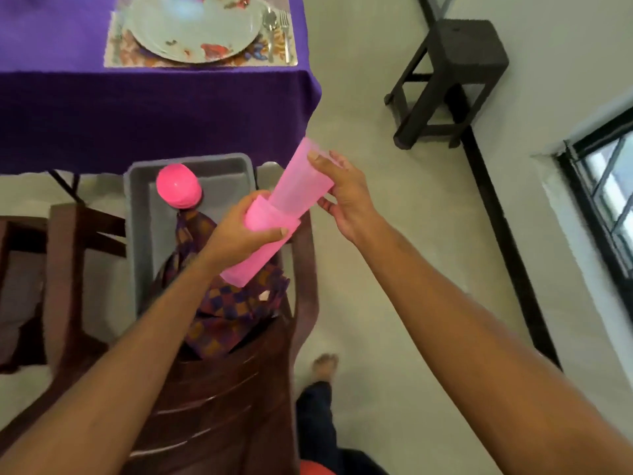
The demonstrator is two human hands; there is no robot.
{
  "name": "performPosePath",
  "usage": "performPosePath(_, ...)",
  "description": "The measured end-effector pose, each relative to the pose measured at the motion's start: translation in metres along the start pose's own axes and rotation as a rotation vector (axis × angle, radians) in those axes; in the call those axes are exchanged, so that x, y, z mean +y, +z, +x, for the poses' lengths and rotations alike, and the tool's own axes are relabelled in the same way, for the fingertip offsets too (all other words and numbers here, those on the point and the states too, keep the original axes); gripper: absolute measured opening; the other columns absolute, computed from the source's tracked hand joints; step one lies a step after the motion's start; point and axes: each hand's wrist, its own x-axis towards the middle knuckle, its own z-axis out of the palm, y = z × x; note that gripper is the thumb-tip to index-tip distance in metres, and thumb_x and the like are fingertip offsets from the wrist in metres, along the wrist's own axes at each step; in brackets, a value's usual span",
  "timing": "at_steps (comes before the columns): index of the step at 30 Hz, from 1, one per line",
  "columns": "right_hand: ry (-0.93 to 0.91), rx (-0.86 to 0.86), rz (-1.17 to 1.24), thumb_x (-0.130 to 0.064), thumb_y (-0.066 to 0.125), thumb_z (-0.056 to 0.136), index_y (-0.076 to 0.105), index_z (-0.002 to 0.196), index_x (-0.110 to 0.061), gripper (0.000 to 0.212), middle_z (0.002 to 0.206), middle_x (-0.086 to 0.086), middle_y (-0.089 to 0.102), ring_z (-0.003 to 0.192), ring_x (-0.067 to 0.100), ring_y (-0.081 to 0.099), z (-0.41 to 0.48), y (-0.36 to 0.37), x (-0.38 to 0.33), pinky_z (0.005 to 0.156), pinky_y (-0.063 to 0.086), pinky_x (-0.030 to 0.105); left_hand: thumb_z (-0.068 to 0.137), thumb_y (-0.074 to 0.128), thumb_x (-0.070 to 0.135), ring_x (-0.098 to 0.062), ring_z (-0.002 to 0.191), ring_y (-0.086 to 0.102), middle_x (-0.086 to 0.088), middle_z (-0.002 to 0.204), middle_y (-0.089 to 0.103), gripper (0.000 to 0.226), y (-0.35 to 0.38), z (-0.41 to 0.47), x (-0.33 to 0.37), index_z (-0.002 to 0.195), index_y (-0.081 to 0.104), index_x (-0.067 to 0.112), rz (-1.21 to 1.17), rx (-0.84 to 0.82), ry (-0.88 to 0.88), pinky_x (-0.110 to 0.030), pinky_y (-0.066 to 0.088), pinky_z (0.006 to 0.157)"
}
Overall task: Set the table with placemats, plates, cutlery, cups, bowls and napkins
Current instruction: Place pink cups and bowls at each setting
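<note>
My left hand (239, 228) grips a stack of translucent pink cups (253, 258) above a grey tray (140, 214). My right hand (342, 193) pinches the rim of the top pink cup (301, 186), which sticks partly out of the stack. Pink bowls (178, 186) sit upside down in the tray, beside checked purple and orange napkins (226, 303). On the purple tablecloth (154, 111) lies a floral placemat (116, 56) with a flowered plate (191, 32), a spoon (270, 25) and a fork (285, 29).
The tray rests on a dark wooden chair (219, 399) pushed near the table. A second wooden chair (61, 269) stands at left. A dark stool (455, 73) stands by the wall at right, with bare floor (376, 303) between. My foot (323, 365) is on the floor.
</note>
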Motion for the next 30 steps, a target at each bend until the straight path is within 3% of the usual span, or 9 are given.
performPosePath(2,-0.005,-0.003,-0.045,-0.028,0.08,0.084,0.037,0.153,-0.018,0.082,0.137,0.0,0.058,0.109,0.011,0.061,0.024,-0.015,-0.018,0.075,0.051,0.027,0.053,0.076,0.063,-0.005,0.095,0.062,0.015,0.109,0.064,0.077,0.013,0.012,-0.007,0.121,0.055,0.035,-0.036,0.071,-0.075,-0.027,0.053,0.075)
performPosePath(5,-0.017,-0.004,-0.112,-0.026,0.081,0.082,0.038,0.154,-0.018,0.084,0.137,0.0,0.057,0.111,0.011,0.061,0.053,-0.032,-0.037,0.08,0.052,0.029,0.052,0.077,0.067,-0.013,0.099,0.064,0.014,0.11,0.065,0.082,0.02,0.022,-0.011,0.125,0.055,0.036,-0.079,0.171,-0.162,-0.035,0.055,0.078)
performPosePath(9,-0.035,-0.099,-0.206,-0.021,0.081,0.082,0.036,0.155,-0.015,0.086,0.126,-0.006,0.058,0.105,0.006,0.063,0.09,-0.037,-0.057,0.076,0.055,0.024,0.054,0.081,0.067,-0.016,0.1,0.066,0.008,0.114,0.067,0.084,0.015,0.041,-0.007,0.127,0.055,0.033,-0.122,0.291,-0.238,-0.043,0.058,0.082)
performPosePath(14,-0.053,-0.291,-0.298,-0.024,0.089,0.067,0.036,0.154,-0.014,0.102,0.137,0.002,0.058,0.11,0.013,0.065,0.143,-0.021,-0.086,0.077,0.058,0.027,0.071,0.089,0.038,0.002,0.096,0.059,0.015,0.11,0.063,0.062,0.008,0.084,0.025,0.122,0.056,0.029,-0.149,0.459,-0.258,-0.018,0.047,0.072)
performPosePath(17,-0.129,-0.395,-0.427,-0.024,0.093,0.061,0.04,0.152,-0.016,0.106,0.139,0.003,0.056,0.114,0.018,0.064,0.178,-0.011,-0.116,0.08,0.061,0.031,0.077,0.086,0.024,0.002,0.092,0.058,0.02,0.103,0.06,0.049,0.008,0.121,0.049,0.109,0.053,0.039,-0.178,0.588,-0.295,-0.012,0.045,0.069)
performPosePath(21,-0.169,-0.481,-0.55,-0.013,0.091,0.07,0.048,0.147,-0.019,0.088,0.131,-0.001,0.058,0.089,0.005,0.064,0.224,-0.006,-0.158,0.077,0.057,0.046,0.079,0.084,0.021,0.006,0.086,0.055,0.021,0.101,0.057,0.056,0.011,0.163,0.083,0.12,0.048,0.031,-0.225,0.727,-0.329,-0.007,0.044,0.062)
performPosePath(24,-0.208,-0.516,-0.627,-0.022,0.096,0.063,0.054,0.141,-0.02,0.088,0.13,0.0,0.058,0.11,0.017,0.062,0.261,0.005,-0.184,0.089,0.058,0.038,0.077,0.085,0.022,0.006,0.086,0.056,0.02,0.101,0.057,0.058,0.008,0.192,0.1,0.121,0.049,0.03,-0.269,0.806,-0.341,-0.005,0.044,0.058)
performPosePath(27,-0.253,-0.533,-0.665,-0.037,0.093,0.051,0.055,0.137,-0.023,0.095,0.13,0.0,0.056,0.118,0.02,0.057,0.299,0.022,-0.21,0.094,0.055,0.037,0.067,0.091,0.035,-0.001,0.093,0.061,0.015,0.106,0.062,0.065,-0.002,0.222,0.114,0.12,0.053,0.029,-0.332,0.88,-0.328,-0.019,0.054,0.071)
performPosePath(30,-0.292,-0.554,-0.693,-0.034,0.095,0.056,0.054,0.137,-0.022,0.092,0.131,0.0,0.056,0.116,0.021,0.058,0.342,0.047,-0.232,0.09,0.055,0.033,0.065,0.091,0.038,-0.016,0.103,0.065,0.009,0.111,0.064,0.068,-0.02,0.256,0.12,0.121,0.053,0.029,-0.383,0.912,-0.316,-0.035,0.057,0.076)
